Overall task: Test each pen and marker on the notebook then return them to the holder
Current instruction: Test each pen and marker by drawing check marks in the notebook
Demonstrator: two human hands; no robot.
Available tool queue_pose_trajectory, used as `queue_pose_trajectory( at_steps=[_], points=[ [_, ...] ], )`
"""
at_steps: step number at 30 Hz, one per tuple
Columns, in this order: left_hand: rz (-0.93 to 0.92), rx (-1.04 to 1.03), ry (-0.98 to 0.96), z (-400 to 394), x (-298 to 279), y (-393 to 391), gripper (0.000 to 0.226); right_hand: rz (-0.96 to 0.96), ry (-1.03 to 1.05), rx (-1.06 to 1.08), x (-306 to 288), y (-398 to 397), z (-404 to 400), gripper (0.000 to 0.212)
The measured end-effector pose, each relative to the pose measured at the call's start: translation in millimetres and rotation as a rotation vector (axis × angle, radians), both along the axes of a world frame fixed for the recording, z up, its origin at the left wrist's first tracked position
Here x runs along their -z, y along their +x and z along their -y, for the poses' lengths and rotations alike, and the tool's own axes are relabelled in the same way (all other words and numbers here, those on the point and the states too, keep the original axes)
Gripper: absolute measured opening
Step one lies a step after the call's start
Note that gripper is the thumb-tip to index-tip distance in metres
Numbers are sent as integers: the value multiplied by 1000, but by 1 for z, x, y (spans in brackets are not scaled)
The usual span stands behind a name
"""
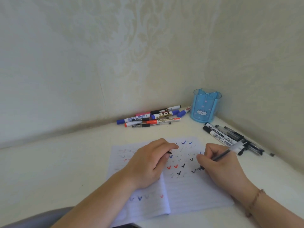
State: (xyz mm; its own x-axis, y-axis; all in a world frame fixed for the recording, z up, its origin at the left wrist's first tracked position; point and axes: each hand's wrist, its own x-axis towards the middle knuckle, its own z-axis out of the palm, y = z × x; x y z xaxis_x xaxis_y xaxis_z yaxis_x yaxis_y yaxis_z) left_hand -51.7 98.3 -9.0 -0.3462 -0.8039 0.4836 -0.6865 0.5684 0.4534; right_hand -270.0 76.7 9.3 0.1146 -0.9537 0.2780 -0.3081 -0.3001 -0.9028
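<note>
Head view. An open lined paper notebook (pixel 181 191) lies flat on the white table (pixel 57 170), near the front edge. Its right-hand page carries rows of small tick marks in black, blue and red; fainter ticks show on the left page.

The right hand (pixel 218 163) grips a slim clear-barrelled black pen (pixel 220 156) in a writing hold, fingers curled round the barrel. The pen slants up to the right, and its tip touches the page at a black tick in the lower row. A thin bracelet (pixel 256 199) sits on the right wrist.

The left hand (pixel 148 163) rests on the notebook across the centre fold, fingers loosely curled. A small black item, probably a pen cap (pixel 169 152), shows pinched at its fingertips; its exact nature cannot be confirmed.

A translucent blue plastic pen holder with a cat print (pixel 205 107) stands upright in the far right corner against the wall; nothing protrudes above its divided rim.

A pile of markers and pens with blue, red, pink and black caps (pixel 148 117) lies just left of the holder. A second group of black markers and pens (pixel 230 137) lies on the right, near the right hand.
</note>
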Motion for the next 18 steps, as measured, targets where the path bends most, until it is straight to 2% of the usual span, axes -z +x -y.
queue_pose_trajectory(
  at_steps=[6,18],
  points=[
    [13,46,-50,2,-3,-1,44,-32,14,-17,3,-3,3,45],
    [8,9,-24,4,1,-1,41,-81,0,-159,5,0,3,50]
  ],
)
